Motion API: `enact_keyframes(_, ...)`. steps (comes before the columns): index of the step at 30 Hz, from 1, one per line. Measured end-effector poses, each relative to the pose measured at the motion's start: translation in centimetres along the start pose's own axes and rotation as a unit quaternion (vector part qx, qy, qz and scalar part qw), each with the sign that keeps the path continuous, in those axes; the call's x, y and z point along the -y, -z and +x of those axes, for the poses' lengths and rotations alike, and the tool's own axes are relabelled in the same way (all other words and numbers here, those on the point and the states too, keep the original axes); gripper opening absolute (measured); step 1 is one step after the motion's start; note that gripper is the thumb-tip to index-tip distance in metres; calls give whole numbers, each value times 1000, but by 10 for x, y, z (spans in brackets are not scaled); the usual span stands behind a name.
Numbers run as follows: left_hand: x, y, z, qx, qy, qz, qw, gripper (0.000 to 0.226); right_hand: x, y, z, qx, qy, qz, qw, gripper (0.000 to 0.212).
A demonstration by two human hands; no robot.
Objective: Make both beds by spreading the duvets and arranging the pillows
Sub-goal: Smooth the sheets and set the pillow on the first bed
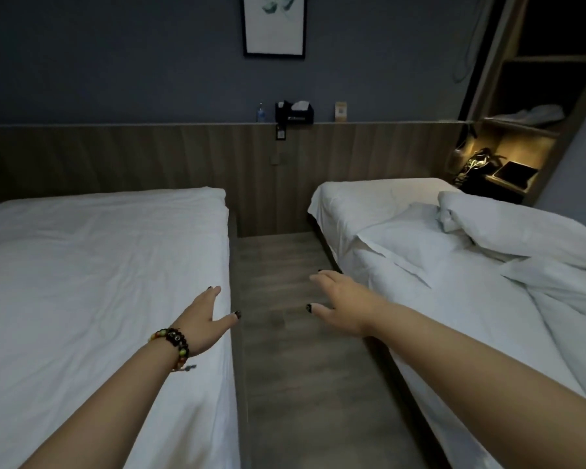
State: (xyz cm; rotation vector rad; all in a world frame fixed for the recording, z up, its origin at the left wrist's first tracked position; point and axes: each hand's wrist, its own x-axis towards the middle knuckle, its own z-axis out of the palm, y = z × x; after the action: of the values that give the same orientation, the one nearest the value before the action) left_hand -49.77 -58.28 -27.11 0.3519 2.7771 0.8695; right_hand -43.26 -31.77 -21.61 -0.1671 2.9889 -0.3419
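The left bed (82, 265) lies smooth under its white cover; the left hand (205, 321), fingers spread and holding nothing, hovers at its edge; the right hand (339, 304) reaches open over the floor (285, 367); a pillow (416, 238) and rumpled duvet (528, 231) lie on the right bed (352, 198).

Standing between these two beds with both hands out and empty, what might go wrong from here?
The pillows and crumpled duvet are heaped on the right bed; pulling the duvet might drag a pillow to the floor. The room is dim, so wrinkles on the left bed may be missed. Neither left hand nor right hand grips anything.
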Motion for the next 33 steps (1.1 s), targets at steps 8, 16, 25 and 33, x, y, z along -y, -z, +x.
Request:
enact_keyframes(8, 20, 1, 111, 5, 49, 8, 999, 79, -31, 2, 146, 31, 65, 26, 997, 67)
enact_keyframes(16, 47, 47, 271, -14, 90, -12, 996, 79, -48, 30, 342, 49, 99, 23, 994, 67)
enact_keyframes(25, 42, 81, 438, -29, 103, -4, 994, 79, -94, 55, 515, 57, 144, 28, 988, 69)
enact_keyframes(33, 38, 96, 615, -57, 168, -29, 984, 80, -165, 96, 721, 88, 186, 20, 978, 70)
